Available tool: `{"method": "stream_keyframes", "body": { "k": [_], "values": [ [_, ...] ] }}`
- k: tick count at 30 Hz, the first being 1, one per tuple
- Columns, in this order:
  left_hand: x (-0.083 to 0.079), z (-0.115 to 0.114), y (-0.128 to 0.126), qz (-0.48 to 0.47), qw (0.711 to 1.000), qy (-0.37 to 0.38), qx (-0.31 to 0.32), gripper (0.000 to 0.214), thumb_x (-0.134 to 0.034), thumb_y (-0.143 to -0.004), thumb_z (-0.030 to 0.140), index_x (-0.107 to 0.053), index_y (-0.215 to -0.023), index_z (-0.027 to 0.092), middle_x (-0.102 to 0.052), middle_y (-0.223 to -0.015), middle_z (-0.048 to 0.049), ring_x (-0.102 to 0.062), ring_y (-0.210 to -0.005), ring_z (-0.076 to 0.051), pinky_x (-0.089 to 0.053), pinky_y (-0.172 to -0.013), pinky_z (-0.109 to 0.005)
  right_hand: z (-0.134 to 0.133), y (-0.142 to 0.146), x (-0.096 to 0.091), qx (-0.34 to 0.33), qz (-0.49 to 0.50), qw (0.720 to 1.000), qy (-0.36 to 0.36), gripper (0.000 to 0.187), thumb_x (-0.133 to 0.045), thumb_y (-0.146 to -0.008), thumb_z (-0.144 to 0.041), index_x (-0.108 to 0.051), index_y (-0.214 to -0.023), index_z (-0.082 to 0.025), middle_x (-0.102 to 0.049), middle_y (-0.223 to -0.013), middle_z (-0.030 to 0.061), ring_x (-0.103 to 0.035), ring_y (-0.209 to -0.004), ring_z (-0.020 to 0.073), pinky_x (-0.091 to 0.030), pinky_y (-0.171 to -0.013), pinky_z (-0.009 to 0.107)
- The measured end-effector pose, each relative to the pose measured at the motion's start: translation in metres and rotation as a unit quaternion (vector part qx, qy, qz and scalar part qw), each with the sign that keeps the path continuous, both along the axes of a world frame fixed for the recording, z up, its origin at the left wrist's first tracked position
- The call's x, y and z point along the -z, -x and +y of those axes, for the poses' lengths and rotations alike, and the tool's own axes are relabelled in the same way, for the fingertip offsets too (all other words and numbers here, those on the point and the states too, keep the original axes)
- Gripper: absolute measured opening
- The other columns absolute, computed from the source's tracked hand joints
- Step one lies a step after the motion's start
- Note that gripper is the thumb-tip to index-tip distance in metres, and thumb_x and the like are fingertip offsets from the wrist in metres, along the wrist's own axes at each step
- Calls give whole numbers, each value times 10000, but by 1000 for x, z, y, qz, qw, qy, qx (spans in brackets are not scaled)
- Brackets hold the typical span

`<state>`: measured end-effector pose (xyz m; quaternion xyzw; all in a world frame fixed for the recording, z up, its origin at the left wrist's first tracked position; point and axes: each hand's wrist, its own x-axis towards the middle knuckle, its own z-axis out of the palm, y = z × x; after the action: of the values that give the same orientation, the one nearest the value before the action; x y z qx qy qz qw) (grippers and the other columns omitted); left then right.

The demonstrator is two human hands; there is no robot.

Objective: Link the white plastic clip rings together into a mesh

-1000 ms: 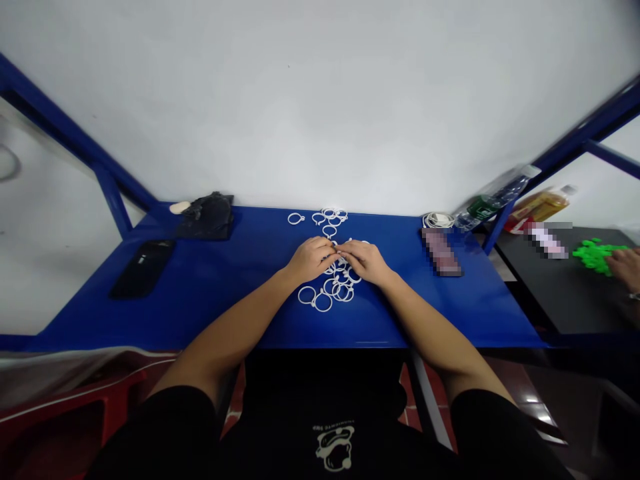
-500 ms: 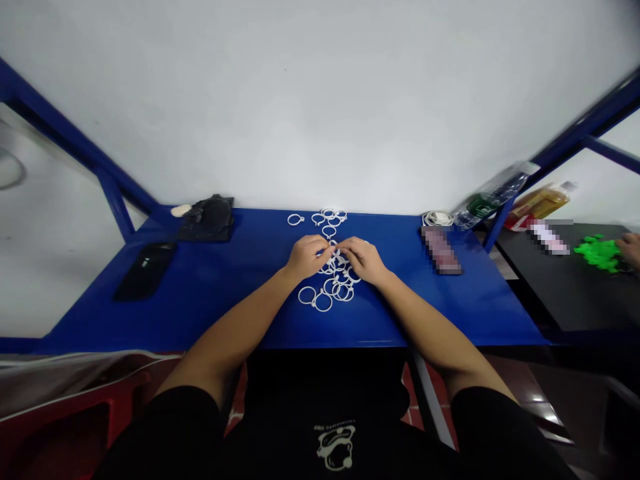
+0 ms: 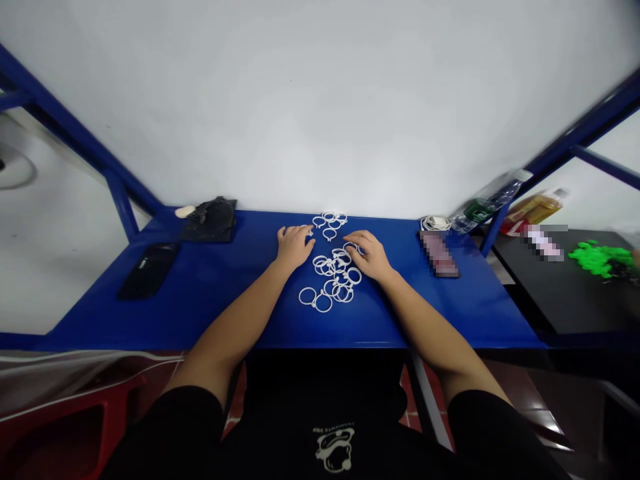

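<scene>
White plastic rings (image 3: 324, 303), each with a small knob, lie in a loose cluster on the blue table (image 3: 220, 320). My left hand (image 3: 295, 247) is palm down left of the cluster, fingers stretched forward and thumb apart. A bit of white shows at its fingertips; the hand hides the rest. On the right, my right hand (image 3: 370, 257) has its fingers and thumb closed round one white plastic ring (image 3: 352, 247), partly covered by the fingers. A smaller group of rings (image 3: 334, 218) lies beyond both hands, near the wall.
At left lie a dark phone (image 3: 149, 270) and a black crumpled item (image 3: 213, 220). On the right are a blurred-out phone (image 3: 440, 253), a coiled white cable (image 3: 435, 223) and a plastic bottle (image 3: 493, 200). Bright green pieces (image 3: 597, 259) lie on the neighbouring black table (image 3: 545, 300).
My hands, which met over the cluster, have moved apart. My left hand went left, over where a separate ring lay. My right hand shifted slightly right and has a ring between its fingers.
</scene>
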<state>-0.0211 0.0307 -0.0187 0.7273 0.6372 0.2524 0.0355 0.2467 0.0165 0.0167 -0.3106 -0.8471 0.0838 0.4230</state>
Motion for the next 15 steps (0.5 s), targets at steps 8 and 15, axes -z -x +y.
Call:
{"method": "stream_keyframes", "body": {
  "k": [8,15],
  "values": [
    [10,2,0,-52,989,-109,86,167,-656,-1008,317,-808,-995,248,-784,-933,-80,-688,-879,-276,-460,-921,-476,2,0,4,-11,-18,999,27,248,-572,-1060,-335,-748,-1208,-241,-763,-1122,102,-717,-1037,245,-614,-938,443],
    [-18,-28,-26,-136,952,-195,194,186,-623,-1064,347,-757,-1028,222,-804,-997,-60,-718,-937,-227,-525,-892,-412,-4,5,2,-13,-26,999,15,286,-626,-1057,-408,-731,-1255,-231,-791,-1078,106,-735,-976,239,-611,-904,422]
  ]
}}
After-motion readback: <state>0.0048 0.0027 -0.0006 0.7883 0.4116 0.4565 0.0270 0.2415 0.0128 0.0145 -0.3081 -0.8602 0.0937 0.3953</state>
